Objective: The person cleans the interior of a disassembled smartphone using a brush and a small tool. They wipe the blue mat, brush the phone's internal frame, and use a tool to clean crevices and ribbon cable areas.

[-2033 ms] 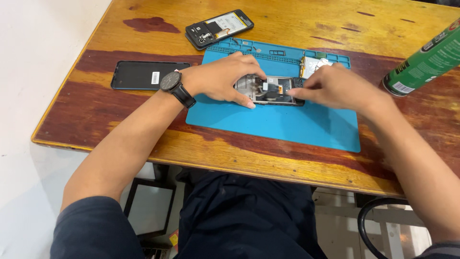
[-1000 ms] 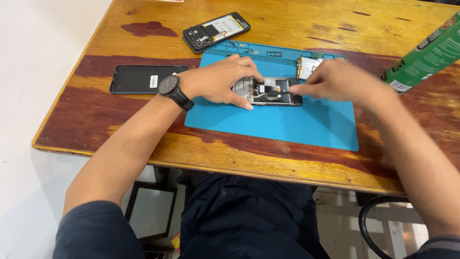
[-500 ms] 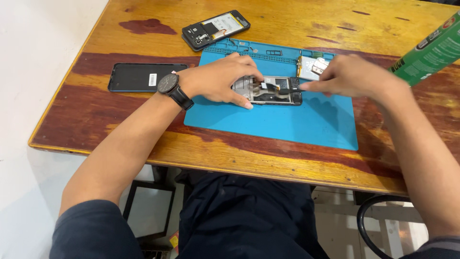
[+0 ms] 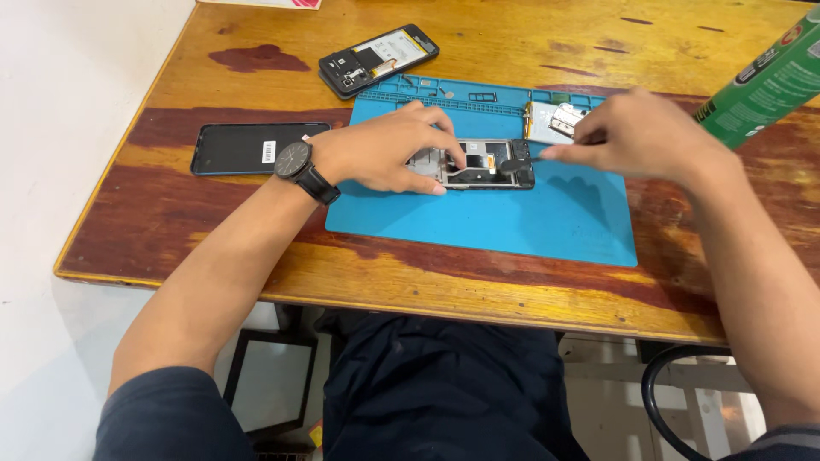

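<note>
An opened phone (image 4: 478,164) with its back cover off lies across the middle of a blue work mat (image 4: 512,218). My left hand (image 4: 380,158), with a black wristwatch (image 4: 295,162) on the wrist, grips the phone's left end and presses it onto the mat. At the phone's right end my right hand (image 4: 636,137) has its fingers pinched together, beside a small dark piece (image 4: 511,165). Whatever the fingers pinch is too small to make out.
A second opened phone (image 4: 376,58) lies at the back of the wooden table (image 4: 410,273). A black screen panel (image 4: 252,147) lies left of the mat. Loose metal parts (image 4: 559,119) sit in the mat's back tray. A green spray can (image 4: 764,81) is at the right.
My right hand has drawn back a little to the right, off the phone's right end. The left hand keeps the same hold on the phone.
</note>
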